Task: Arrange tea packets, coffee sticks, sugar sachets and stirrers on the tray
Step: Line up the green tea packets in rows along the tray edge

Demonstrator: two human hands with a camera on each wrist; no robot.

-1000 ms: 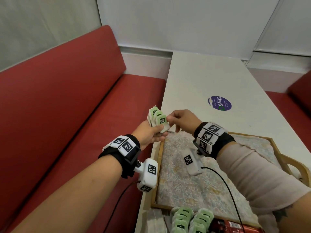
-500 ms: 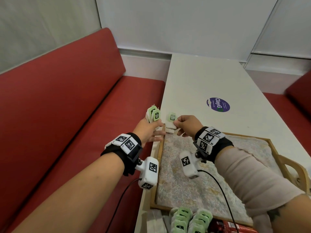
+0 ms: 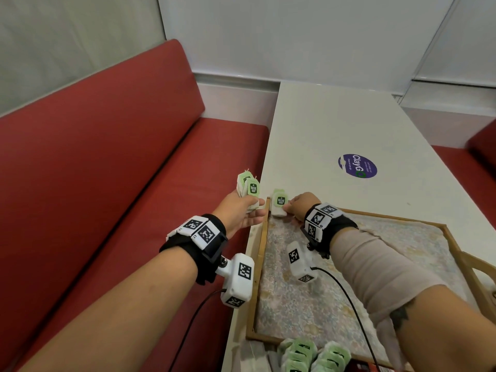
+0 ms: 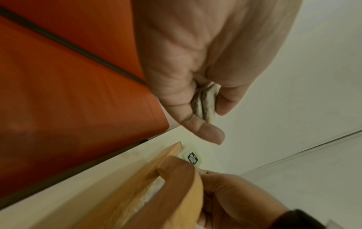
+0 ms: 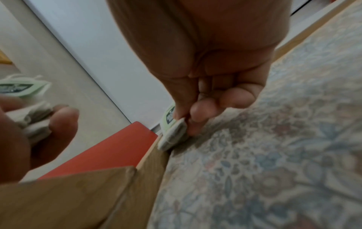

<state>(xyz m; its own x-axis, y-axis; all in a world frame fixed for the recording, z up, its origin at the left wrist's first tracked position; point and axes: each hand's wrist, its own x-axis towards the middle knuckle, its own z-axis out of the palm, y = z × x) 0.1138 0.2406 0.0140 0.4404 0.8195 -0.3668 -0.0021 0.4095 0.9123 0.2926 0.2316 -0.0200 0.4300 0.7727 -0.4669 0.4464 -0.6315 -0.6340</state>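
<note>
A wooden tray [image 3: 258,267] with a raised rim and a faded floral liner is set at the near-left corner of a white table [image 3: 335,124], its left rim running close along the table's left edge. Most of the liner toward 3 o'clock is left bare, and the far half of the table holds only a purple round sticker [image 3: 357,165]. A red padded bench [image 3: 107,183] lies beyond the table's left edge.

A single tea packet [image 3: 278,205], a soft white pouch topped by a green paper tag, is pinched upright between the thumb and fingertips of the right hand [image 3: 300,208]. Its lower edge is seen touching the liner in the tray's far-left corner, at about 11 o'clock of the tray.

The left hand [image 3: 239,214] is held just outside the tray's left rim, at 9 o'clock of the packet, with thumb and fingers curled around 2 more tea packets [image 3: 248,189]. A pile of green-tagged packets [image 3: 314,355] is seen beside the tray's near rim at 6 o'clock.
</note>
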